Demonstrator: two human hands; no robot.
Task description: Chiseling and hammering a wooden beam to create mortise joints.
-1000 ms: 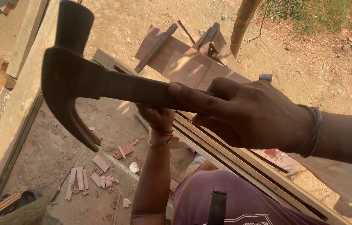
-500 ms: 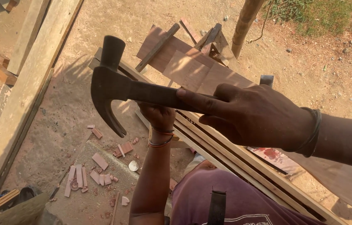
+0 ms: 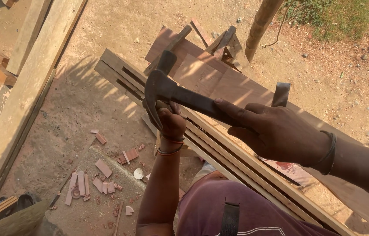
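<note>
Head view, right hand [image 3: 280, 131] fingers wrapped round claw hammer [image 3: 167, 89] handle, forefinger stretched along it, hammer head just above left hand [image 3: 171, 120], left fingers clenched on wooden slats [image 3: 237, 161], what they pinch hidden, wood offcuts [image 3: 93, 181] below.

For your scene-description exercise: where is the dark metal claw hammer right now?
In the head view, the dark metal claw hammer is centre frame, gripped by the right hand, its head just above the left hand on the long wooden slats.

One head-worn camera looks steeply down, close over the slatted wooden frame [image 3: 219, 144] and sandy ground [image 3: 88, 105].
</note>
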